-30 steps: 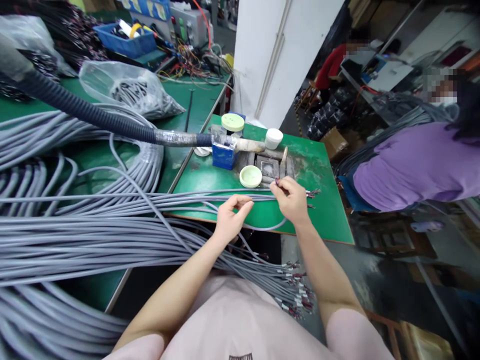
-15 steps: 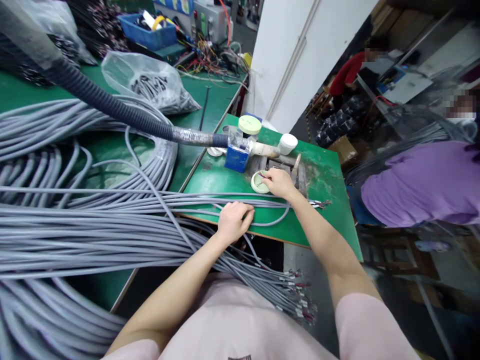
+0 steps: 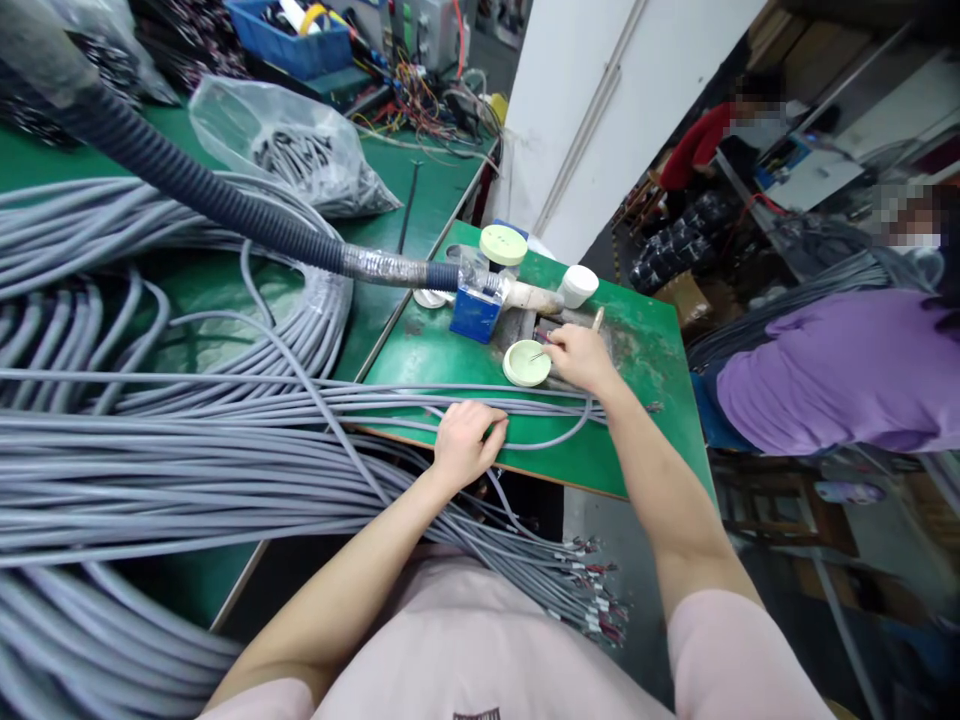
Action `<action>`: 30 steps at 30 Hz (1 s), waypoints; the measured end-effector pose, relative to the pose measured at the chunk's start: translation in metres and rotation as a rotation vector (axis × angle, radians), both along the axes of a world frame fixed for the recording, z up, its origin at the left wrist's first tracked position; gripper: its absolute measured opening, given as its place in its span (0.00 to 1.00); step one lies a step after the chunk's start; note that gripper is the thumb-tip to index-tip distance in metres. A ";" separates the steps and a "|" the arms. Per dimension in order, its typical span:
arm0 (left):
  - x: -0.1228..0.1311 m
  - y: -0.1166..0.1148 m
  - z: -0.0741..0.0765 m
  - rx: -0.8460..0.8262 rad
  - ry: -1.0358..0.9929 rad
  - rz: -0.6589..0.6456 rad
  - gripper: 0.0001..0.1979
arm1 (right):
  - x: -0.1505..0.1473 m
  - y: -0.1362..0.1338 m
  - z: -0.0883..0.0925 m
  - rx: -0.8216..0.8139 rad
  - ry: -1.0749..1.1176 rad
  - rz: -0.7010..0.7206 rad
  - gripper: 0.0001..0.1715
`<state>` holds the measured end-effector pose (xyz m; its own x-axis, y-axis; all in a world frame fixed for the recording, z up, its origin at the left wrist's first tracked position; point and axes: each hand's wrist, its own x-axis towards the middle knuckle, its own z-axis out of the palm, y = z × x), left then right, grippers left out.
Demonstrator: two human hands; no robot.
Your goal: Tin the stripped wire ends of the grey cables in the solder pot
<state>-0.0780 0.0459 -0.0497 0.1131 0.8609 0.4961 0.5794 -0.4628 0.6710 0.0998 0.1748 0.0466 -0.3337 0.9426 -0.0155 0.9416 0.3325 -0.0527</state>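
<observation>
Wire ends (image 3: 536, 356) are pinched in the right hand (image 3: 581, 357), pointed left at the pale green dish (image 3: 525, 381), nearer this hand. Left hand (image 3: 469, 442) curled, its grip untellable; grey cable (image 3: 551, 442) looped near-side between hands.

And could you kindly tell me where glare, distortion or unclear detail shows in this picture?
Head view: glare on the clear plastic bag; head view: the tall white pillar leans, possibly wide-angle distortion; head view: the thin dark wire ends in the bare right hand are too small to make out clearly.
</observation>
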 end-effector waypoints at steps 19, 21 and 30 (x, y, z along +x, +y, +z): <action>0.000 0.001 0.003 0.196 -0.040 0.058 0.05 | 0.066 0.050 -0.046 -0.071 0.097 -0.445 0.17; 0.000 0.000 0.003 0.200 -0.034 0.057 0.05 | 0.065 0.052 -0.047 -0.075 0.092 -0.446 0.18; 0.001 0.001 0.004 0.209 -0.024 0.061 0.05 | 0.064 0.060 -0.054 -0.089 0.077 -0.453 0.17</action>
<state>-0.0774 0.0466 -0.0462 0.0501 0.7439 0.6664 0.5952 -0.5581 0.5782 0.1639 0.2346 -0.0071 0.1077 0.9897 -0.0947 0.9832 -0.1202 -0.1377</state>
